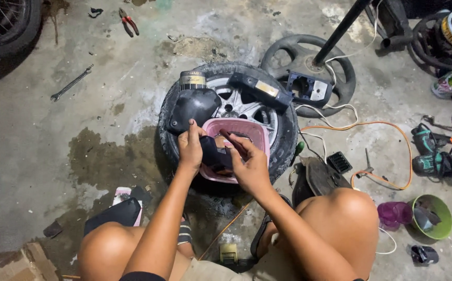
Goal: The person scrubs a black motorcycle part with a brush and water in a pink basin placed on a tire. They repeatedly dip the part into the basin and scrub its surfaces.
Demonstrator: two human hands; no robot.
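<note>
Head view: both hands hold a dark part, seemingly over pink basket

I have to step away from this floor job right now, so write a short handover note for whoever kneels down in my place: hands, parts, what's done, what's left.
Left hand: gripping the small dark part from the left, over the pink basket.
Right hand: holding the same part from the right, fingers on its reddish piece.
The basket sits on the small wheel lying flat on the concrete floor. A black cover and a dark housing rest on the wheel too.
Tools: wrench and red pliers lie out of reach to the upper left.
Done: part lifted clear of the basket. Left: cannot tell from this view.
</note>
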